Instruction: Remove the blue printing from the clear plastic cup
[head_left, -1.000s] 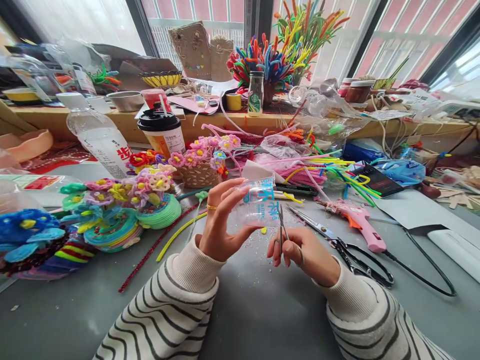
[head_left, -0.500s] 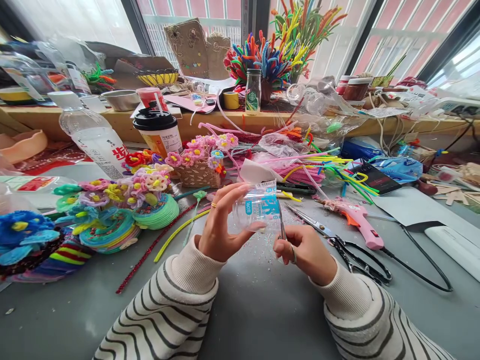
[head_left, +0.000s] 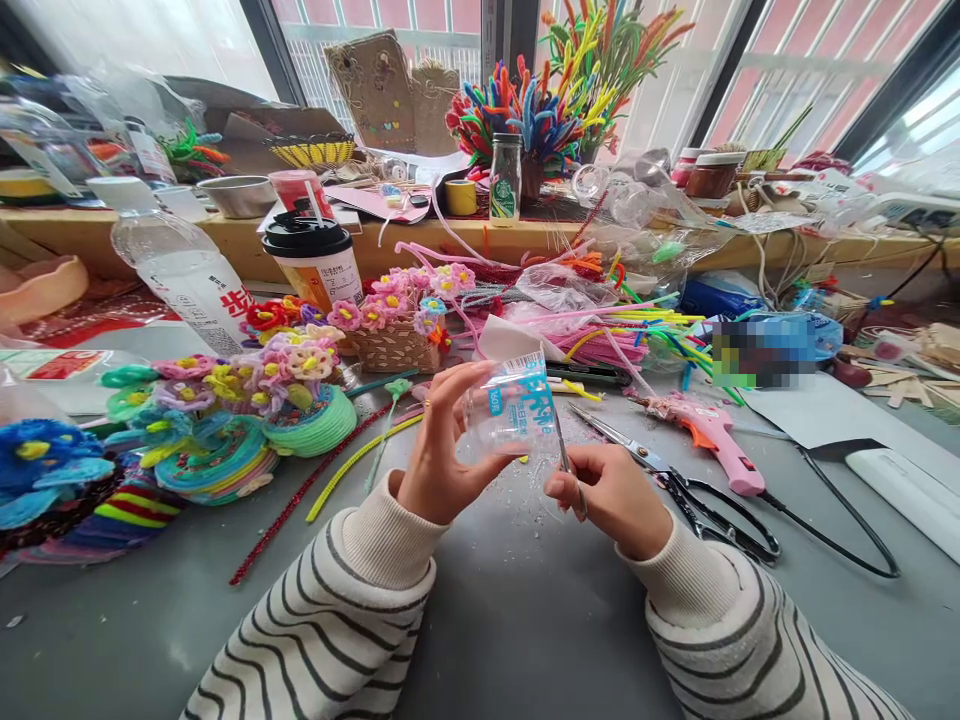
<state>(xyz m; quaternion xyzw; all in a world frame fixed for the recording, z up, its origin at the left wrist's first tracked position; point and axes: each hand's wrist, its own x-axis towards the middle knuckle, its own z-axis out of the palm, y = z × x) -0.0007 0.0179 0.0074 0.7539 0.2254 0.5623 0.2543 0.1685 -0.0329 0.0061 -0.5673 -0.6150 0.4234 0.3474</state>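
Observation:
My left hand (head_left: 450,440) is wrapped round a clear plastic cup (head_left: 517,405) with blue lettering and a barcode. The cup lies tilted on its side in the air above the table, its cut end facing right. In my right hand (head_left: 611,490) is a small pair of scissors (head_left: 562,445), my fingers at its handles. Its blades point up along the cup's right edge; whether they touch the plastic I cannot tell. Small clear scraps (head_left: 536,500) lie on the table below.
Large black-handled scissors (head_left: 697,510) and a pink glue gun (head_left: 712,435) with its cord lie to the right. Pipe-cleaner flowers (head_left: 285,375) crowd the left side, near a water bottle (head_left: 180,265) and a lidded paper cup (head_left: 315,265). Bundled pipe cleaners (head_left: 615,335) lie behind.
The plastic cup has turned slightly in my left hand, so more of its blue lettering shows. My right hand with the scissors has shifted only a little.

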